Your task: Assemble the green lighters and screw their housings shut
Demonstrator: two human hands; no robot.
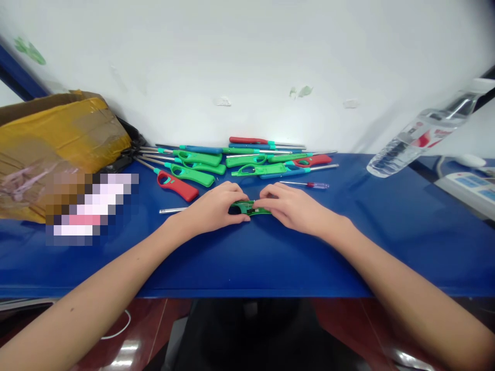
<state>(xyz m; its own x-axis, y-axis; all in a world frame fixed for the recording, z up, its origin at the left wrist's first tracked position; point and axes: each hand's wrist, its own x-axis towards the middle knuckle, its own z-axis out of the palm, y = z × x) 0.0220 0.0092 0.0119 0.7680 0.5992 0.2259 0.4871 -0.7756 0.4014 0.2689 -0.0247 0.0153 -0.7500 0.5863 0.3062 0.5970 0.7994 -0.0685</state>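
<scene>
A green long-nosed lighter (247,208) lies on the blue table (270,257), its metal tube (172,211) sticking out to the left. My left hand (214,208) is closed over the left part of its handle. My right hand (292,206) pinches the right part of the handle with curled fingers. Both hands rest on the table and hide most of the lighter's body.
A pile of several green, red and blue long-nosed lighters (240,159) lies behind my hands. A small screwdriver (309,184) lies just beyond my right hand. A taped cardboard box (54,149) stands at left. A plastic water bottle (417,136) and a power strip (469,188) sit at right.
</scene>
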